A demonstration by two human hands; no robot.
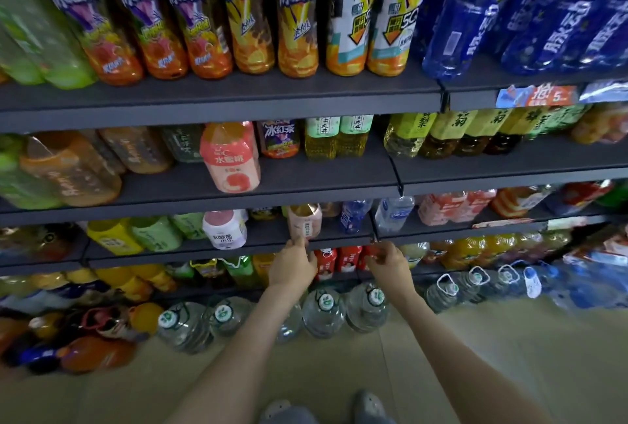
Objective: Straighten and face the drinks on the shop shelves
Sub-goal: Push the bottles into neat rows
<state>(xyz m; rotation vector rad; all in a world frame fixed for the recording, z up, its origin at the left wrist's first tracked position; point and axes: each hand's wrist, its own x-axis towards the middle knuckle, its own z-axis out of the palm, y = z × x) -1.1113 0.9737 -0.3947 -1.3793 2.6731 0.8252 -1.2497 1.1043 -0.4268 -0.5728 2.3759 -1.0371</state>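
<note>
Dark grey shop shelves [217,107] stacked with bottled drinks fill the view, with a pale tiled floor [475,355] below and big water jugs [323,313] standing along its edge. Take the pink-labelled bottle [304,221] on the third shelf down as the landmark: it stands at the shelf's front lip, label side turned outward. Left hand [292,265] reaches up just beneath it, fingertips [299,243] touching its base, not wrapped around it. Right hand [387,262] hangs to the right of that bottle and lower, in front of the red cans [348,259], fingers loosely curled with nothing in them. Left of the landmark stands a white bottle with a pink cap [224,230]
</note>
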